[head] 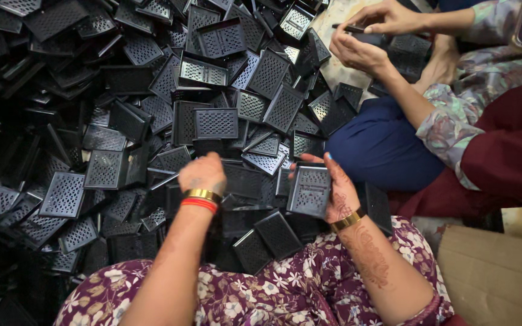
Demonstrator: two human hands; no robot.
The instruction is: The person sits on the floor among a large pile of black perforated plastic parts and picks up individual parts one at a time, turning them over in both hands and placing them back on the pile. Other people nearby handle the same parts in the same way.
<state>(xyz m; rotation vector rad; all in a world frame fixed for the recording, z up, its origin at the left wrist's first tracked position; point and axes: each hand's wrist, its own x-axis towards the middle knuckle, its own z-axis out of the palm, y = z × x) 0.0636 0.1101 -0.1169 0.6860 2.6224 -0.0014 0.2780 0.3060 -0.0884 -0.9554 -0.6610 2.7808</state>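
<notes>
Right now the person's right hand point(333, 190) clasps a black perforated plastic tray point(310, 191) upright, fingers wrapped round its far edge and thumb pressed to the near side, so the grid face turns toward the camera, likely for a look. It sits at about four o'clock from frame centre, just above the floral lap point(261, 290). The left hand point(203, 175), at seven o'clock from centre, dips into the heap of identical trays point(152, 90), fingers curled downward; whether they grip one is hidden by the knuckles. The heap spreads from nine round to twelve o'clock, within easy reach. At one o'clock, a co-worker's hands point(370, 42) hold another tray. A cardboard box point(496, 278) waits at five o'clock.
</notes>
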